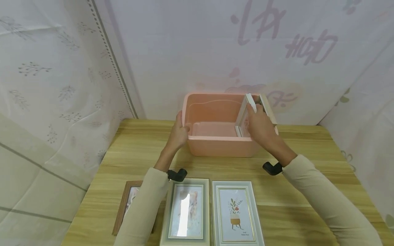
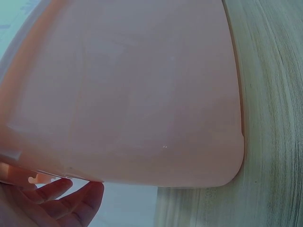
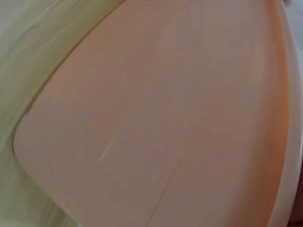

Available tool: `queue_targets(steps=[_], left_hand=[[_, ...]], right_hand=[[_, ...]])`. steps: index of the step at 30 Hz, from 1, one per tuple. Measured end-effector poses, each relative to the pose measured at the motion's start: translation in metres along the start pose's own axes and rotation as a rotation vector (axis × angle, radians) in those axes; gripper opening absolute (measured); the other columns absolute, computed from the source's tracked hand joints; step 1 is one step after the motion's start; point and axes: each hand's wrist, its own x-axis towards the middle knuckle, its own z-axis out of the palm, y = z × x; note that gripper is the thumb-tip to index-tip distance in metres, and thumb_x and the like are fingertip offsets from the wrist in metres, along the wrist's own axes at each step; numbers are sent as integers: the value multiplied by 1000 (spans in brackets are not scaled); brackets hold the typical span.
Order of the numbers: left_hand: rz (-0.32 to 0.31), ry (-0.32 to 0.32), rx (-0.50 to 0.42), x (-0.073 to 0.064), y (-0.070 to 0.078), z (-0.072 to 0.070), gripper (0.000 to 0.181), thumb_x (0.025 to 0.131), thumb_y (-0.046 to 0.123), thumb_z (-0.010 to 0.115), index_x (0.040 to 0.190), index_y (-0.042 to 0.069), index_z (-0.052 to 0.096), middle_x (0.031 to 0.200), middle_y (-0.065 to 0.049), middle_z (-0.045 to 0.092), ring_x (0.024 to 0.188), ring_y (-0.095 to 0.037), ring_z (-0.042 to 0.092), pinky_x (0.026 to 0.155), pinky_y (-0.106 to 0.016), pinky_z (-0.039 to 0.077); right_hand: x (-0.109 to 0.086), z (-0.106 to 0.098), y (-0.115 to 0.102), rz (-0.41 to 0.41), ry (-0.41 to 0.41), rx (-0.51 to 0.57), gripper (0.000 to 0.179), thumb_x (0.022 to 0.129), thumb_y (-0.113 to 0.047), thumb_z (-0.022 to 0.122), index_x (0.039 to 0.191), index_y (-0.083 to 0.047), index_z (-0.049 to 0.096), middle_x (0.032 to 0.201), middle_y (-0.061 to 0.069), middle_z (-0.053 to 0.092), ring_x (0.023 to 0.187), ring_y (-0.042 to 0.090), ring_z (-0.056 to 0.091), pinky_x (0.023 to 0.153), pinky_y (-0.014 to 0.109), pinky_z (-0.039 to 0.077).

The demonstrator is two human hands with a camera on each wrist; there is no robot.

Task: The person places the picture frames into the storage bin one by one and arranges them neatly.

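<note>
A pink plastic bin (image 1: 221, 147) stands at the back of the table. My left hand (image 1: 179, 134) grips its left rim, thumb on the near side; in the left wrist view, fingertips (image 2: 94, 194) touch the bin's wall (image 2: 137, 94). Inside the right part of the bin, my right hand (image 1: 260, 124) pinches the top of a white picture frame (image 1: 250, 101), which stands on edge. A second, cream picture frame (image 1: 268, 109) stands at the bin's right end, partly behind that hand. The right wrist view is filled by the bin's outer wall (image 3: 142, 109).
Nearer the front of the wooden table (image 1: 292, 212) lie a brown picture frame (image 1: 120, 208), partly under the left sleeve, a cream-gold picture frame (image 1: 187, 218) with glare on its glass, and a pale picture frame (image 1: 238, 208) with a plant print. A printed curtain (image 1: 172, 51) hangs behind the bin.
</note>
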Motion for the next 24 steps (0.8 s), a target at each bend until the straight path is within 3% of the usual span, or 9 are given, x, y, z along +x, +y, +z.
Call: queue_targets(steps=[2, 4, 6, 8, 9, 18, 24], left_hand=[[0, -1, -2, 0, 0, 0, 71, 95, 4, 39, 159, 12, 12, 157, -23, 29, 141, -40, 34, 115, -56, 28], [1, -5, -5, 0, 0, -1, 71, 95, 4, 39, 159, 13, 11, 157, -22, 28, 141, -40, 34, 115, -56, 28], [-1, -7, -10, 0, 0, -1, 71, 94, 5, 38, 159, 13, 11, 158, -23, 28, 141, -41, 34, 115, -57, 28], [1, -9, -17, 0, -1, -1, 72, 94, 5, 38, 160, 13, 10, 158, -23, 28, 141, -41, 34, 115, -56, 27], [5, -12, -23, 0, -1, -1, 72, 94, 4, 38, 160, 13, 10, 158, -23, 28, 141, -41, 33, 116, -56, 27], [-2, -14, -14, -1, 0, 0, 73, 94, 5, 38, 160, 11, 7, 161, -21, 23, 145, -37, 29, 118, -53, 23], [12, -18, -24, 0, -1, -1, 72, 95, 4, 37, 160, 9, 8, 159, -22, 25, 144, -37, 29, 118, -53, 23]], right_hand=[[1, 0, -1, -25, -16, -73, 63, 94, -3, 52, 152, 3, 27, 145, 43, 29, 118, 56, 49, 66, 60, 54], [2, 1, -2, -42, -45, -139, 60, 97, -6, 47, 152, 6, 25, 150, 42, 22, 138, 55, 29, 89, 64, 49], [3, 0, -3, -52, -73, -186, 57, 100, -10, 42, 152, 7, 24, 154, 40, 16, 146, 52, 11, 105, 65, 36], [3, -1, -4, -68, -87, -219, 55, 102, -11, 40, 150, 9, 24, 156, 40, 13, 148, 51, 3, 115, 64, 19], [3, -1, -4, -74, -96, -227, 55, 102, -11, 40, 150, 10, 24, 156, 40, 12, 148, 51, 1, 117, 65, 11], [2, -7, 5, -12, -117, -220, 62, 101, -16, 43, 151, 12, 19, 154, 43, 11, 145, 56, 6, 115, 68, 11], [1, -12, 12, 15, -157, -237, 74, 95, -14, 55, 152, 12, 15, 153, 44, 10, 143, 58, 10, 114, 69, 14]])
